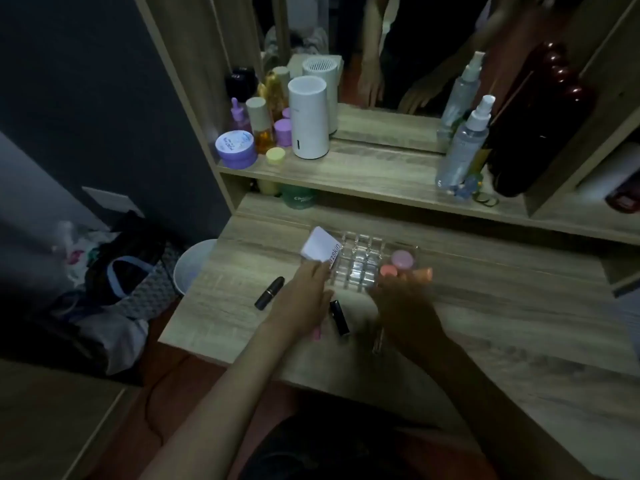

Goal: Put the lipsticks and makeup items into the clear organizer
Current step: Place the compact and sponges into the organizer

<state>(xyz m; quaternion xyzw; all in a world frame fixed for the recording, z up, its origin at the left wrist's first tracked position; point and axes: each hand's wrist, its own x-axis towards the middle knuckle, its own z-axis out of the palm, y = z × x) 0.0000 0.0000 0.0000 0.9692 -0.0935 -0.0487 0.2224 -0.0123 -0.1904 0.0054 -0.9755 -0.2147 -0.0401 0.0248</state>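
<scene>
A dim wooden vanity desk (485,327) holds the clear organizer (363,263) near its back edge, a pink jar (402,259) in its right side. The left hand (304,299) pinches a white box (320,249) beside the organizer; the right hand (405,299) is blurred, grip unclear. Two black lipsticks (269,293) lie near the hands, bottles crowd the shelf (363,174) under a mirror (398,46).

organizer (360,261) clear | lipsticks (269,293) black | jar (402,259) pink | box (320,249) white

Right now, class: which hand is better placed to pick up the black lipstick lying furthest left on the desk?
Probably the left hand: the black lipstick lies just beside it, while the right hand is at the organizer.
</scene>
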